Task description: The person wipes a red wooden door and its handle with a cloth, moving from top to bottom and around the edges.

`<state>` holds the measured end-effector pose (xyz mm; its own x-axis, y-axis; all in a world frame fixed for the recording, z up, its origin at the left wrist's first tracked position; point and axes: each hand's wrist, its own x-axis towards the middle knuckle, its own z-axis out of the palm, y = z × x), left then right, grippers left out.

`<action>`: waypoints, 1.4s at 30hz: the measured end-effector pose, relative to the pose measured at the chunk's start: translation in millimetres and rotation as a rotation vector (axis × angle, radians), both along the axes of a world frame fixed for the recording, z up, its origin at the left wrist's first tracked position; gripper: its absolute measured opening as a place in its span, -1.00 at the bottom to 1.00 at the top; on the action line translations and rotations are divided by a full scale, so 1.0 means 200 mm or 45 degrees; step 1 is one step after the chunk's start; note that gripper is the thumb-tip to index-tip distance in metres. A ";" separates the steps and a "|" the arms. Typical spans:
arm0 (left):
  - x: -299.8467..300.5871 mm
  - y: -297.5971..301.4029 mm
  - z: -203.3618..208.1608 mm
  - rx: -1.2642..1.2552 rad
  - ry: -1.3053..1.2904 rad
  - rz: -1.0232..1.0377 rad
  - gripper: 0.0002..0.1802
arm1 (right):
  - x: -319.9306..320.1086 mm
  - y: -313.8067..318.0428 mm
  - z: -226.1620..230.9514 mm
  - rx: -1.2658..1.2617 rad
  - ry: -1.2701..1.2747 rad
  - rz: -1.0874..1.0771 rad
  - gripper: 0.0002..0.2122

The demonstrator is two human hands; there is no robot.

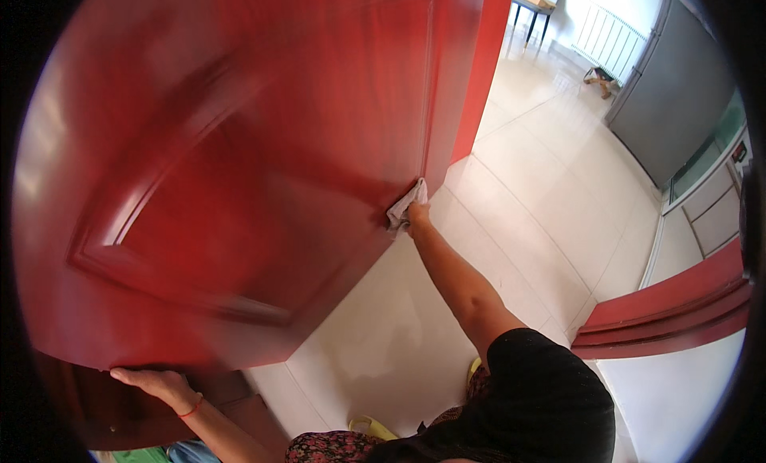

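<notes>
A glossy red panelled door fills the left and middle of the head view. Against its surface near the lower right edge, my right hand presses a crumpled pale grey cloth. The arm is stretched out, with the fingers closed over the cloth and partly hidden by it. My left hand, with a thin red band at the wrist, holds the door's edge at the lower left. Some of its fingers are hidden behind that edge.
Pale floor tiles run below and right of the door. A red door frame stands at the right, with a grey panel beyond. Far back are a table and a white radiator. Yellow footwear shows below me.
</notes>
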<state>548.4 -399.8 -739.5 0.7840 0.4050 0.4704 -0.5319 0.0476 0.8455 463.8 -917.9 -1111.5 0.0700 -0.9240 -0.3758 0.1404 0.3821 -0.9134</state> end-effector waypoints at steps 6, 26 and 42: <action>0.04 0.07 -0.10 -0.102 0.067 -0.179 -0.10 | -0.02 0.03 0.17 0.190 -0.263 -0.065 -0.42; -0.17 0.03 -0.03 -0.092 0.034 -0.244 -0.10 | -0.10 0.68 1.60 -2.198 -0.004 -0.070 -0.31; -0.36 0.05 0.01 0.073 0.026 -0.111 -0.16 | -0.17 0.03 1.06 -0.323 0.063 -0.312 -0.38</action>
